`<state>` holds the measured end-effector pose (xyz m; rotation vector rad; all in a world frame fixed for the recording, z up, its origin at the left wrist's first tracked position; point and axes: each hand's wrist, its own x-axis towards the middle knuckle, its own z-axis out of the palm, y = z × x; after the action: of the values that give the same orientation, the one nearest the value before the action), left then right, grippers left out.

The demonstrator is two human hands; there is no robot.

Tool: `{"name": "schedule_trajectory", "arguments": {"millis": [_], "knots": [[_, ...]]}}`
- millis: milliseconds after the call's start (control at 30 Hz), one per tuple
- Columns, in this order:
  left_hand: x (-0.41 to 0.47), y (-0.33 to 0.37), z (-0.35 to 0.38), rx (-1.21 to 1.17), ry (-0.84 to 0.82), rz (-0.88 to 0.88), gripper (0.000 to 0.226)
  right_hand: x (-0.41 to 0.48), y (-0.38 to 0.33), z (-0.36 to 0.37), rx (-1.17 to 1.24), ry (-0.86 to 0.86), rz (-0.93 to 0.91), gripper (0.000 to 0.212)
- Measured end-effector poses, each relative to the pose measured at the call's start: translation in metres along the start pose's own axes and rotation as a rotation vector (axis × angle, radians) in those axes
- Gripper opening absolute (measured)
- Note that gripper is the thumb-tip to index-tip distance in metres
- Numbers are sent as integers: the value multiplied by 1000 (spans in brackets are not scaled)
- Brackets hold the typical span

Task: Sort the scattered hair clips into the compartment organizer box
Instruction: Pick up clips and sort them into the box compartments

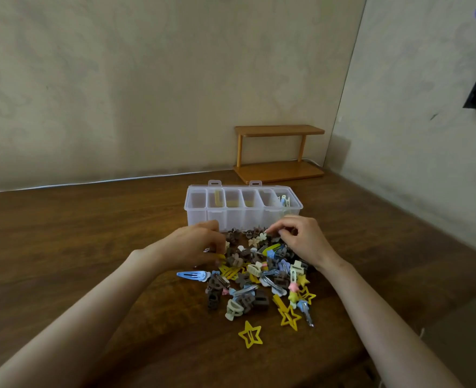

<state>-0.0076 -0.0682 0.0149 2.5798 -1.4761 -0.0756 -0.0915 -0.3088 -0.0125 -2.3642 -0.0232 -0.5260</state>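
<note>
A heap of hair clips (pixel 259 273) in brown, yellow, blue and cream lies on the wooden table (pixel 77 233). Behind it stands a clear organizer box (pixel 242 214) with several compartments; yellow clips show in the middle ones and a pale clip at the right end. My left hand (pixel 194 245) rests on the heap's left edge, fingers curled down onto a yellow clip (pixel 221 256). My right hand (pixel 301 236) pinches at small clips at the heap's far right; what it grips is hidden. A yellow star clip (pixel 250 334) lies apart at the front.
A small wooden two-tier shelf (pixel 278 152) stands against the wall behind the box. A white cable (pixel 91 182) runs along the table's back edge. A blue snap clip (pixel 193 275) lies at the heap's left. The wall corner closes in on the right.
</note>
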Motion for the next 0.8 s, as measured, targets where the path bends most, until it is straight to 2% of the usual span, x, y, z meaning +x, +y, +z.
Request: {"name": "schedule_trajectory", "arguments": {"millis": [233,300,400,533,667,800], "knots": [[2,11,-17,-329,349,-8,6,1,-3,-1,34,106,-59,31],[9,16,-20,-388,401,-37,7,0,-2,-1,56,138,-78,29],[28,26,-26,-436,418,-60,16,0,-4,-2,134,198,-90,28],[52,40,-28,-481,371,-48,9,-2,-13,-4,277,231,-133,27],[62,49,-13,-271,319,-13,11,-2,-17,-4,341,183,-162,20],[59,45,-6,-216,351,11,9,0,-14,-3,347,164,-147,8]]}}
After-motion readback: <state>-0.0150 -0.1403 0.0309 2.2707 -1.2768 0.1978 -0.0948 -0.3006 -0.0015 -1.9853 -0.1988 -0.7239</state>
